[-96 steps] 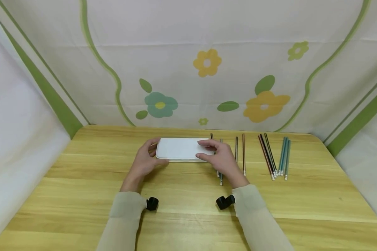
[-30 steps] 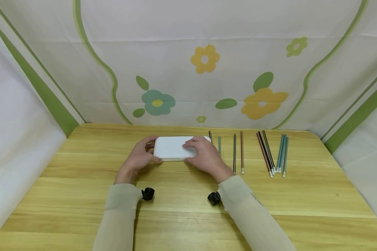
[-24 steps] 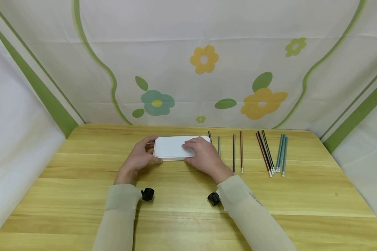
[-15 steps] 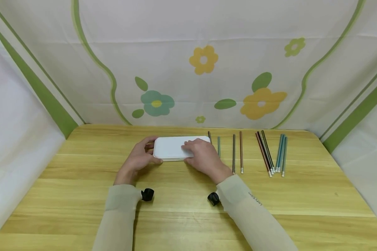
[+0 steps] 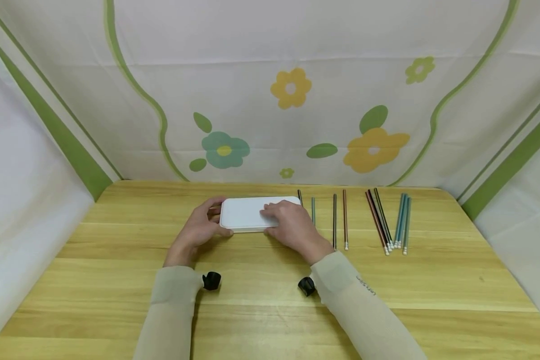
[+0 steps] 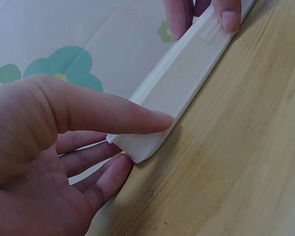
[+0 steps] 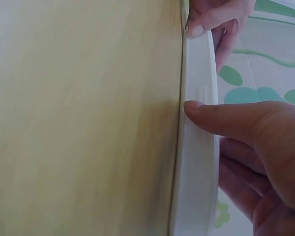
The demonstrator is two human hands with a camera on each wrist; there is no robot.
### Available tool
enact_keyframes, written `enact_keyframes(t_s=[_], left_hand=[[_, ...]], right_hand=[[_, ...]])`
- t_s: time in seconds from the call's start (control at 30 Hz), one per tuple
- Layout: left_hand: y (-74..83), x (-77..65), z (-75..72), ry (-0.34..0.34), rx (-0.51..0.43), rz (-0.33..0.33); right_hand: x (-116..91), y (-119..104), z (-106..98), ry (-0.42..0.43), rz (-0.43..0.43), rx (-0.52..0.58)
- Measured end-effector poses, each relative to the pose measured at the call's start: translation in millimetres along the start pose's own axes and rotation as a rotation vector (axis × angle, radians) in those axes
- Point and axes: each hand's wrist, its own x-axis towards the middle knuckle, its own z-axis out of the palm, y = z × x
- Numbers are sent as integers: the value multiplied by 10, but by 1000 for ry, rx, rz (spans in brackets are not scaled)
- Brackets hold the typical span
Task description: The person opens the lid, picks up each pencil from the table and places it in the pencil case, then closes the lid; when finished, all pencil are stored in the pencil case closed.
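Observation:
A white rectangular pencil case (image 5: 243, 212) with a flat lid lies closed near the back of the wooden table. My left hand (image 5: 198, 228) grips its left end; in the left wrist view the thumb (image 6: 142, 119) lies on the front wall, the other fingers round the end and behind. Right of the middle, my right hand (image 5: 294, 226) holds the case, fingers on the lid and thumb (image 7: 206, 114) against the front wall, as the right wrist view shows. Part of the lid's right end is hidden under that hand.
Just right of the case lie a dark pencil (image 5: 300, 196), a teal pencil (image 5: 313, 209), a black pencil (image 5: 335, 220) and a red pencil (image 5: 345, 220). Farther right are a dark and red bunch (image 5: 379, 220) and several teal pencils (image 5: 404, 220). A flowered cloth (image 5: 261, 100) hangs behind.
Over the three seconds, my right hand has shifted left along the pencil case from its right end. In the last second both hands and the case stay nearly still.

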Motion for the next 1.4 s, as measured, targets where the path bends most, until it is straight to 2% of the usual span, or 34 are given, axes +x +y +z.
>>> enact_keyframes(t_s=[0.17,0.27,0.5,0.73,0.9,1.17,1.4], left_hand=[[-9,3,5,4,4,3],[-9,10,7,12,6,0],[-14,16,14,21,9,5],[-21,18,9,20,12,2],[-28,20,15,15,7,-2],[-25,1,22,12,3,21],[-25,0,16,13,-5,34]], right_hand=[[-11,25,13,6,38,68],[-7,31,14,1,31,63],[-10,-2,-9,1,-83,-58],[-10,-31,-23,4,-132,-117],[29,-83,-21,17,-203,-210],[113,-264,-28,-47,-308,-396],[139,-342,-50,-70,-347,-451]])
